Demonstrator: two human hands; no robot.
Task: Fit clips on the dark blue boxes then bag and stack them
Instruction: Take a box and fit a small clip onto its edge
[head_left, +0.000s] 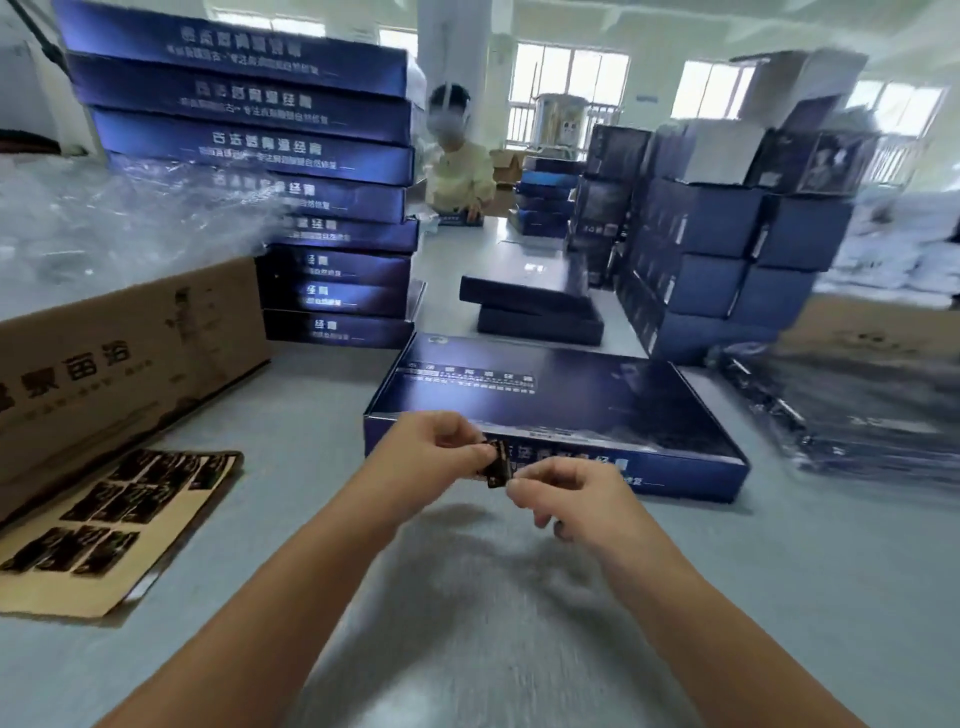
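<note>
Grey table (311, 415), background blurring. Pinching small dark clip (496, 462) between left hand (441, 441) and right hand (566, 493), fingers curling; clip detail smeared. Hovering just before dark blue box (561, 405). Stack (249, 156) beyond, top cropped.

Two bare forearms, no sleeves anywhere up to the frame's lower edge. No watch, bracelet or band at either wrist. Left hand (436, 441) ungloved, no rings showing on the fingers. Right hand (563, 496) likewise ungloved and ringless as far as visible. Nails short, unpainted where visible, though slightly blurred by motion.
</note>
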